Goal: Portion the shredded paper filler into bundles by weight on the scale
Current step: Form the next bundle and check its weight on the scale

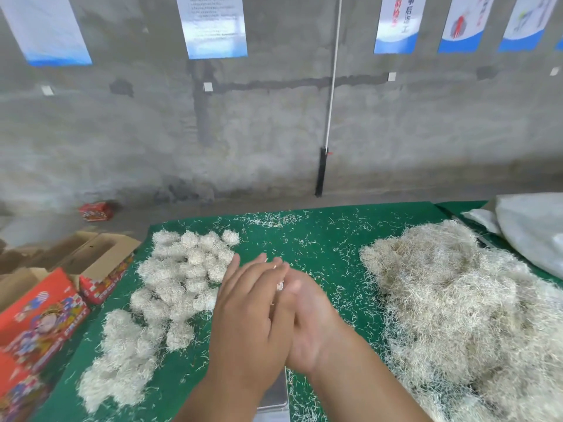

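- Two hands meet above the green surface (320, 236): the left hand (249, 318) lies palm to palm over the right hand (307, 321), fingers (259, 269) straight and pressed together on a small wad of filler (279, 286).
- Step, as I judge it: rolling one weighed portion into a bundle.
- Finished bundles (182, 269) lie just left of the fingers; the loose filler heap (457, 306) lies to their right.
- Scale (275, 394) sits beneath the wrists, mostly hidden.
- Next: set this wad among the bundles, then draw fresh filler.

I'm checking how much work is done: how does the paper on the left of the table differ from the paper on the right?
The bundles are many small separate balls; the loose heap is one big tangled mass. The bundles look whiter, the heap more straw-toned. Both lie on the green table.
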A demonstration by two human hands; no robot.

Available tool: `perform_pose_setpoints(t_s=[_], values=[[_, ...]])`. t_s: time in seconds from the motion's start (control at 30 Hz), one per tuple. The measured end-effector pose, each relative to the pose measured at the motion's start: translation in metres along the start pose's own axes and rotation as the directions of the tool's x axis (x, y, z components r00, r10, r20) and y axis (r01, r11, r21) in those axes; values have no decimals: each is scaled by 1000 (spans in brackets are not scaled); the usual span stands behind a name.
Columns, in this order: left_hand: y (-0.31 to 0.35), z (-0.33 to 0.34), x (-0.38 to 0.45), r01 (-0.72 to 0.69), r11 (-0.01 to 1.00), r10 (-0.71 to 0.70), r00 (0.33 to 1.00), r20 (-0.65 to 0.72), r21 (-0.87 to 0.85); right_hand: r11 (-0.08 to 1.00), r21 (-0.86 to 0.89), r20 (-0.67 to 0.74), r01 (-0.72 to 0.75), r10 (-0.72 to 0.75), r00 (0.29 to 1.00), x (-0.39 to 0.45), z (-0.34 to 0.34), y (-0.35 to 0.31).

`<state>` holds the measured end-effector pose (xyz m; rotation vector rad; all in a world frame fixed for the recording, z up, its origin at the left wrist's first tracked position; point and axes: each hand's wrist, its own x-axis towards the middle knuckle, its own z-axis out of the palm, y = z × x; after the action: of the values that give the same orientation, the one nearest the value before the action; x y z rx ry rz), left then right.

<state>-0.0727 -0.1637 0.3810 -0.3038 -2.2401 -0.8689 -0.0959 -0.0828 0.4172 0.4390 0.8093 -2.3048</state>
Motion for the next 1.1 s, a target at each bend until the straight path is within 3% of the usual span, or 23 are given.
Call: perform_pose_setpoints(t_s=[0.17, 0.27, 0.37, 0.47, 0.57, 0.63, 0.77, 0.9, 0.97, 1.1], values=[[-3, 6, 19, 69, 996, -77, 984, -162, -50, 998, -8, 165, 66, -63, 984, 9, -15, 3], [-3, 10, 24, 140, 984, -158, 970, -183, -109, 997, -22, 134, 72, -69, 989, 7, -16, 0], [-12, 17, 15, 283, 936, -311, 944, -112, -209, 998, -44, 99, 44, -40, 994, 7, -22, 5], [-26, 19, -1, 303, 913, -325, 945, -40, -273, 1000, 18, 116, 8, -10, 993, 16, -35, 17], [-40, 15, -10, 420, 838, -445, 896, 11, -348, 998, 60, 119, 15, -22, 993, 27, -44, 30], [-49, 12, -11, 476, 778, -515, 857, 18, -410, 998, 30, 196, 55, -60, 979, 29, -44, 37], [-65, 5, -11, 476, 750, -541, 841, -12, -460, 995, -37, 286, 93, -78, 955, 36, -42, 45], [-70, 5, -15, 541, 681, -582, 809, 84, -494, 985, -84, 208, 153, -132, 969, 45, -41, 53], [-72, 9, -19, 547, 698, -566, 817, 111, -463, 970, -145, 171, 196, -171, 970, 50, -41, 55], [-71, 16, -24, 436, 844, -441, 896, 60, -313, 903, -349, 108, 251, -227, 968, 56, -44, 53]])
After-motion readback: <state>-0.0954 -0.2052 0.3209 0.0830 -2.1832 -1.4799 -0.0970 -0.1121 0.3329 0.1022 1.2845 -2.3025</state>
